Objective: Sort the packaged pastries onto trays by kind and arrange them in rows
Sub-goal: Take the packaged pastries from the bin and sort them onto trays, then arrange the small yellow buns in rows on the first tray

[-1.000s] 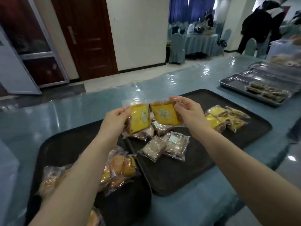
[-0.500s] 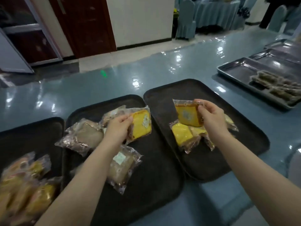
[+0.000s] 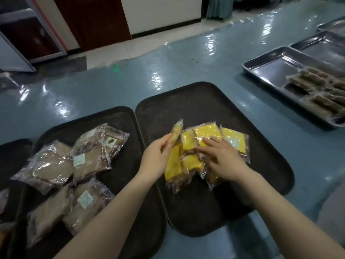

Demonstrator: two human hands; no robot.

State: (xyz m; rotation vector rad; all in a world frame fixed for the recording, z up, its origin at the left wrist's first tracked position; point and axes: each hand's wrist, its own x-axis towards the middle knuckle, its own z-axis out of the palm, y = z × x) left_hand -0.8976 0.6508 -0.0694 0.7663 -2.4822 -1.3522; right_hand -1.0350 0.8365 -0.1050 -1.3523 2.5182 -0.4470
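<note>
A cluster of yellow packaged pastries (image 3: 203,148) lies on the right black tray (image 3: 214,101), near its middle; the left hand (image 3: 155,159) grips one more yellow pastry packet (image 3: 175,133) edge-up, just above the cluster's left side; the right hand (image 3: 222,157) rests on the cluster with straight, spread fingers; brown packaged pastries (image 3: 71,165) lie in a loose heap on the middle black tray (image 3: 119,116), touching one another; both trays sit side by side on a blue counter (image 3: 112,85); a steel tray (image 3: 276,68) with brown bars stands well apart, far right.
</note>
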